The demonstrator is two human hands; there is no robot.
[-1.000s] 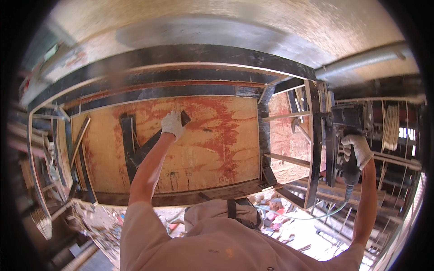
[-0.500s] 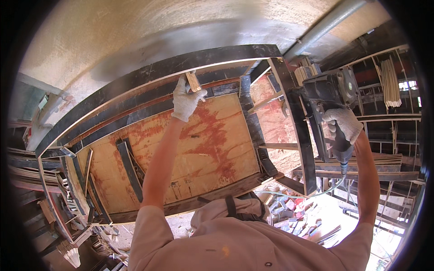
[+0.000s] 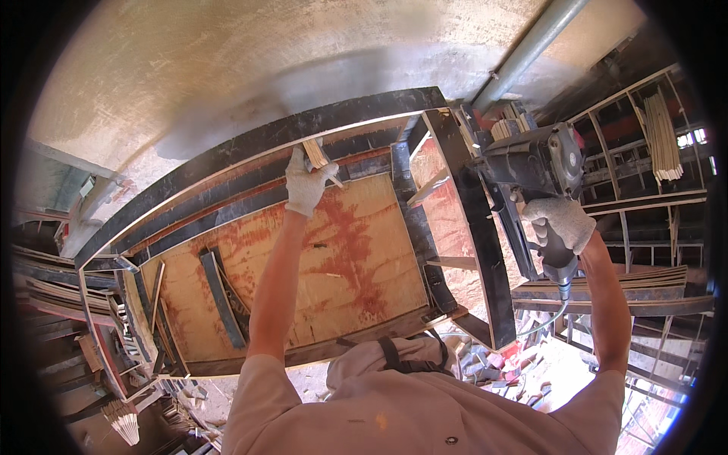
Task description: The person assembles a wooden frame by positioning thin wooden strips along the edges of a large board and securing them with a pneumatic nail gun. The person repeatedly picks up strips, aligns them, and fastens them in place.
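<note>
While left hand (image 3: 305,188) pinches wood block (image 3: 315,154), right hand (image 3: 563,223) clasps nail gun (image 3: 525,164) — dark post (image 3: 478,227) between, hose (image 3: 556,317) below

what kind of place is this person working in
Probably a woodworking shop: a large dark frame fills the middle of the view, the gloved right hand grips what looks like a nail gun, and a bundle of thin wood strips shows at the right.
</note>
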